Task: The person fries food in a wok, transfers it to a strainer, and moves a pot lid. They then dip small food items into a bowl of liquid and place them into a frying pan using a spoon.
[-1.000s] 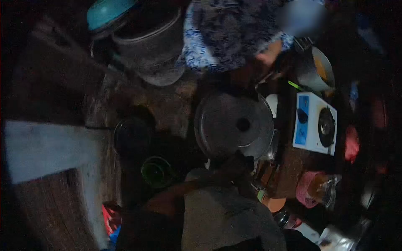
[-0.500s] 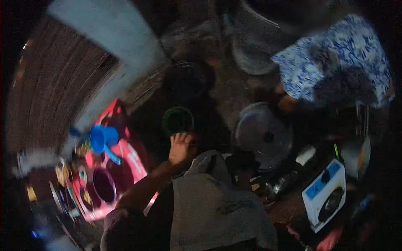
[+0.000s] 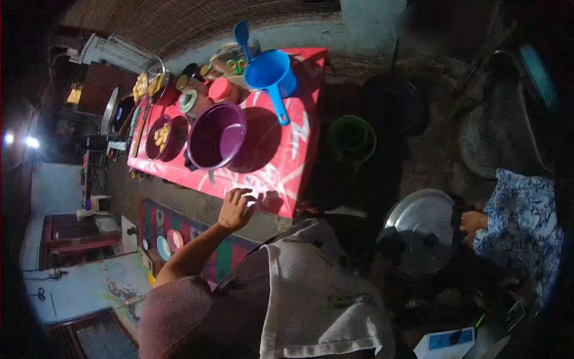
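While the left hand (image 3: 237,209), empty, fingers loosely parted, apparently reaches at the table's near edge (image 3: 281,197), grasping requires closure, the right hand (image 3: 388,244) being too dark to tell.

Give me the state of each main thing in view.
Left hand: open, empty
Purple basin: uncovered, nothing visible inside
Small purple bowl: uncovered, holding yellowish pieces
Blue dipper: not held
Silver lid: knob up
Green container: uncovered, contents too dark
White stove: partly cut off, flame unclear
Lamp: lit
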A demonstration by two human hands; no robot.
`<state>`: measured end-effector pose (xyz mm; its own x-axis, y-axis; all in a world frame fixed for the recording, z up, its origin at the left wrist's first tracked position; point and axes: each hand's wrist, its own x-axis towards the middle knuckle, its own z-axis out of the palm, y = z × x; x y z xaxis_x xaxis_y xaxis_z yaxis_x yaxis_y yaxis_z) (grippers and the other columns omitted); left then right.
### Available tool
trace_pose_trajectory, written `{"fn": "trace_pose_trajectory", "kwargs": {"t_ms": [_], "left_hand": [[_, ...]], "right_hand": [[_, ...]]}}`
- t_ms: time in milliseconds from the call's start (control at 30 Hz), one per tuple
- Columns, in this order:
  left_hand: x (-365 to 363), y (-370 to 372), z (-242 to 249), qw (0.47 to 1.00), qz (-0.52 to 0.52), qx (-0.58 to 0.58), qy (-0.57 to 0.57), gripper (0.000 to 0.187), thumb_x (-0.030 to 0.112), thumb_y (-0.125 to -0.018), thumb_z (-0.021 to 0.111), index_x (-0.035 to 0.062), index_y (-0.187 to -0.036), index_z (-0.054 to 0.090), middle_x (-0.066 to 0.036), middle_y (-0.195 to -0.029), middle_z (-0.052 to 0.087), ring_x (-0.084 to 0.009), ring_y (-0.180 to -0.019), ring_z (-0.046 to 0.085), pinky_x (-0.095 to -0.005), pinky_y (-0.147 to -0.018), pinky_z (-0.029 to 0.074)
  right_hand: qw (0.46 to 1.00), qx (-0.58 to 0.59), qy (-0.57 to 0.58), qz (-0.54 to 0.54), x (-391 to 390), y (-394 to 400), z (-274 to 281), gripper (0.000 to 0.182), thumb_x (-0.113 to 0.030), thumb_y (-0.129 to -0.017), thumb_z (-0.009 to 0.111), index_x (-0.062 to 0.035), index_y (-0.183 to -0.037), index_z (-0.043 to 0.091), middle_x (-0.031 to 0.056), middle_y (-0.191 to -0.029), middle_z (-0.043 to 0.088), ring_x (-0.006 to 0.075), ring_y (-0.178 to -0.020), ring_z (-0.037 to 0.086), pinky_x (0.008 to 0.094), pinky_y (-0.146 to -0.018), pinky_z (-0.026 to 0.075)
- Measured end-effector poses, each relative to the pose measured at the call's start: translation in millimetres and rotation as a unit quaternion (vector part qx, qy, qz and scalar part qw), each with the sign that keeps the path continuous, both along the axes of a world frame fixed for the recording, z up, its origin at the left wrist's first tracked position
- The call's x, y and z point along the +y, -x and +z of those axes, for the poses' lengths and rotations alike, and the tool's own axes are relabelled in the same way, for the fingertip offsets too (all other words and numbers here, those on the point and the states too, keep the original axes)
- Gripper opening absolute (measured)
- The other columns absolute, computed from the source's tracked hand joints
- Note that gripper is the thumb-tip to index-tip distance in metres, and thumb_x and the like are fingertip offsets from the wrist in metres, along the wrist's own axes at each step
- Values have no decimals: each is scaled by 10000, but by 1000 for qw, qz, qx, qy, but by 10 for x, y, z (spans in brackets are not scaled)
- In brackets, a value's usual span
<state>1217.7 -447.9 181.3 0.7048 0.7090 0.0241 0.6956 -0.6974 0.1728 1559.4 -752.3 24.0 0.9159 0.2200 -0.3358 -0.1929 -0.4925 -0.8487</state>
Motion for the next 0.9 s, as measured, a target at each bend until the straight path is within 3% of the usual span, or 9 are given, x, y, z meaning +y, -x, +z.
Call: {"fn": "trace_pose_trajectory", "kwargs": {"t_ms": [133, 300, 400, 567, 700, 900], "left_hand": [[280, 548, -92, 998, -41, 33, 39, 368, 228, -739, 616, 80, -1045, 475, -104, -1122, 476, -305, -1034, 444, -422, -873, 364], [852, 1326, -333, 988, -145, 25, 46, 389, 258, -695, 655, 67, -984, 478, -119, -1035, 491, -307, -957, 476, -408, -817, 406], [1174, 1617, -172, 959, -280, 44, 1, 339, 279, -671, 680, 106, -899, 496, -73, -911, 507, -273, -886, 482, -368, -773, 411], [1749, 2427, -319, 946, -289, 121, 84, 458, 361, -652, 688, 124, -998, 504, -66, -1011, 496, -260, -952, 460, -365, -777, 401], [2004, 2440, -328, 939, -336, 61, 37, 550, 431, -636, 688, 121, -1051, 504, -101, -1037, 484, -281, -947, 467, -393, -772, 408], [2035, 2635, -812, 945, -321, -56, 29, 562, 313, -536, 738, 179, -1023, 492, -51, -1009, 460, -255, -950, 467, -379, -715, 394]], "right_hand": [[999, 0, 33, 20, 123, 315, -80, 371, -258, -882, 446, -38, -1181, 445, 141, -1135, 500, 245, -1063, 487, 337, -888, 406], [997, -4, 68, 36, 463, 872, -245, 375, -257, -879, 450, -41, -1185, 443, 142, -1140, 500, 245, -1067, 486, 337, -891, 405], [995, -13, 83, 45, 646, 1221, -350, 377, -257, -878, 453, -43, -1188, 443, 142, -1143, 499, 245, -1070, 485, 338, -892, 404], [992, -15, 115, 57, 872, 1743, -519, 381, -256, -875, 457, -47, -1193, 441, 144, -1148, 498, 246, -1074, 484, 338, -895, 403], [987, -16, 142, 72, 1041, 2132, -714, 384, -255, -873, 461, -50, -1196, 440, 144, -1152, 498, 246, -1078, 483, 339, -897, 402], [981, -20, 166, 98, 1214, 2710, -1010, 389, -254, -870, 466, -54, -1202, 439, 146, -1158, 497, 246, -1083, 481, 339, -901, 401]]}}
